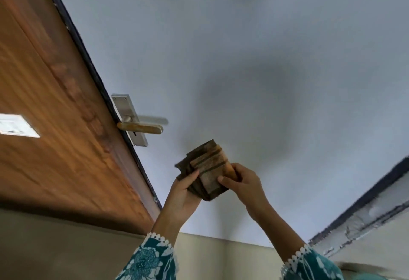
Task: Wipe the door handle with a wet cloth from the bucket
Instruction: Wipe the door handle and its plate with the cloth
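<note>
Pale blue wall (243, 58) filled most of the view, tilted hard; wooden door (44, 102) stood open at left, its edge toward the camera. Handle (141, 128) projected from a steel plate (124, 111) on the door edge, a brownish lever with what looked like grime on it. Both hands were grasping a folded, striped brown cloth (207, 167): left hand (182, 193) under and beside it, right hand (241, 182) pinching the near corner. Cloth sat below and right of the handle, near but apart. Bucket not in view. Likely risks: the thick fold may ride only on the lever's top and miss the underside and neck; pressing down could swing the lever or push the door away; a dripping cloth could wet the keyhole or streak the wall. Wetness could not be judged from this view.
</note>
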`<state>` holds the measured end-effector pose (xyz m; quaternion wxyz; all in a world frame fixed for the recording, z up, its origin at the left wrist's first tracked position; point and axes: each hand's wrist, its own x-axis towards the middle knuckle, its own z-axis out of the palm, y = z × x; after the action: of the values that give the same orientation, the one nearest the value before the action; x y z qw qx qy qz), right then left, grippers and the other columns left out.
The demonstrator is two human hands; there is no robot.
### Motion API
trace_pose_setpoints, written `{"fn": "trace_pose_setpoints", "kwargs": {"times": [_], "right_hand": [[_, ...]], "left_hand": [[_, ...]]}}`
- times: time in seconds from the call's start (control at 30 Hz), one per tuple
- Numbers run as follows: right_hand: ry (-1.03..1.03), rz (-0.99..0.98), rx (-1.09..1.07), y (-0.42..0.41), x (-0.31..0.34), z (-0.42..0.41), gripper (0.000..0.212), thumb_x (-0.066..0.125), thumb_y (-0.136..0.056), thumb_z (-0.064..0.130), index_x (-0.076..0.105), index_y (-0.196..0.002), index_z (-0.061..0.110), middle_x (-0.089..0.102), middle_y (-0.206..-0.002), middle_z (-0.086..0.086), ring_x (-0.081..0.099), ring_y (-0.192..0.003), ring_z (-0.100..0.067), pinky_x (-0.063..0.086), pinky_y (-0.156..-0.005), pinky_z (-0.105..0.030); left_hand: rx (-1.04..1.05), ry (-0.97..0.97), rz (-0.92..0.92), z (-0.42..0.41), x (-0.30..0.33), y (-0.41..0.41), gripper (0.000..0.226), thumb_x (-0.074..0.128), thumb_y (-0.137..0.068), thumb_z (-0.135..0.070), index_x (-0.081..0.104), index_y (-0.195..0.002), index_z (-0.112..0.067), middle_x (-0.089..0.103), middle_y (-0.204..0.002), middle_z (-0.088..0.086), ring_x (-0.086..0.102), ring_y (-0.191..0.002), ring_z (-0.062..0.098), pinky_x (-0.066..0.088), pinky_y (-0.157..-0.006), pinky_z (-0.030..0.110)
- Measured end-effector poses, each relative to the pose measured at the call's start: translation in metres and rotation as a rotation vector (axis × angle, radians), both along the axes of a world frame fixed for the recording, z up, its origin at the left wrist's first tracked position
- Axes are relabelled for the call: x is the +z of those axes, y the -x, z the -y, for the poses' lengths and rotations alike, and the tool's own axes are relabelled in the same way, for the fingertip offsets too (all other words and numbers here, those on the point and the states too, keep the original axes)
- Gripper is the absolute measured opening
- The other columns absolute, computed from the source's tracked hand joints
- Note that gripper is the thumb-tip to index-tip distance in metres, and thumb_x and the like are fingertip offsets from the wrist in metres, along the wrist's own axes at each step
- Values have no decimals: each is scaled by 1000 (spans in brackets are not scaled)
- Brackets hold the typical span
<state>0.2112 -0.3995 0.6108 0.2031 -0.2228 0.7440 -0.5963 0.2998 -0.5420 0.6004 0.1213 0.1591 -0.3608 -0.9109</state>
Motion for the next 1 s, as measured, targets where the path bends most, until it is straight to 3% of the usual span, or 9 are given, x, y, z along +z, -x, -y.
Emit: {"fn": "trace_pose_setpoints", "kwargs": {"times": [0.07, 0.17, 0.3, 0.37, 0.5, 0.63, 0.77, 0.87, 1.0], "right_hand": [[10, -72, -4, 16, 13, 9, 18, 72, -75, 12, 70, -89, 22, 71, -83, 0, 67, -82, -18, 56, -76, -33], [-77, -315, 57, 25, 36, 24, 21, 74, -70, 13, 68, -84, 27, 68, -72, 7, 64, -68, -7, 50, -59, -14], [-4, -444, 107, 4, 53, 51, 18, 75, -72, 25, 61, -80, 16, 67, -61, 2, 62, -46, -13, 51, -45, -22], [-15, -651, 4, -6, 46, 66, 20, 74, -72, 21, 57, -80, 15, 65, -67, 0, 59, -53, -11, 47, -50, -20], [134, -1011, 22, -32, 30, 95, 29, 63, -67, -2, 49, -85, 17, 52, -89, 4, 38, -80, 3, 30, -74, 2], [62, -1013, 215, -44, 13, 106, 35, 64, -72, 6, 59, -104, 16, 57, -108, 6, 49, -96, -7, 39, -82, -9], [63, -701, -77, -49, 20, 125, 46, 46, -86, 44, 57, -123, 21, 56, -125, 7, 50, -114, -7, 43, -93, -18], [-58, -551, -81, -59, 24, 158, 70, 33, -83, 63, 32, -143, 26, 38, -138, 14, 43, -120, -2, 34, -93, -5], [-41, -525, -187, -74, 23, 193, 66, 43, -81, 59, 32, -140, 33, 59, -118, 9, 56, -98, 2, 38, -77, 2]], "left_hand": [[60, 85, -11, 18, 9, -2, 87, 89, -56, -25, 50, -131, -5, 52, -133, 26, 58, -115, 35, 52, -90, 46], [258, 384, 140, 41, 16, -14, 102, 92, -36, -44, 49, -126, -25, 53, -134, 9, 55, -119, 25, 50, -94, 41], [359, 1183, 266, 47, 30, -23, 81, 74, -67, -43, 36, -137, -30, 37, -142, -15, 37, -131, 8, 34, -104, 30], [508, 1311, 368, 47, 35, -22, 64, 70, -80, -35, 43, -136, -19, 45, -137, -7, 44, -124, 15, 40, -98, 32], [258, 520, 372, 58, 60, -23, 45, 45, -91, -45, 64, -111, -10, 71, -102, 14, 68, -91, 28, 55, -75, 39], [204, 537, 293, 92, 63, -28, 21, 58, -89, -12, 67, -107, -6, 73, -96, 11, 69, -91, 26, 57, -78, 35], [122, 413, 236, 127, 61, -29, 21, 54, -88, 2, 66, -104, -4, 74, -90, 10, 71, -85, 23, 58, -69, 32], [-16, 369, 154, 138, 58, -28, 25, 53, -87, 3, 66, -105, -7, 74, -96, 10, 70, -91, 24, 57, -70, 32], [-181, 361, 102, 157, 57, -35, 36, 42, -89, 10, 65, -103, -13, 74, -94, 4, 71, -89, 18, 56, -72, 30]]}}
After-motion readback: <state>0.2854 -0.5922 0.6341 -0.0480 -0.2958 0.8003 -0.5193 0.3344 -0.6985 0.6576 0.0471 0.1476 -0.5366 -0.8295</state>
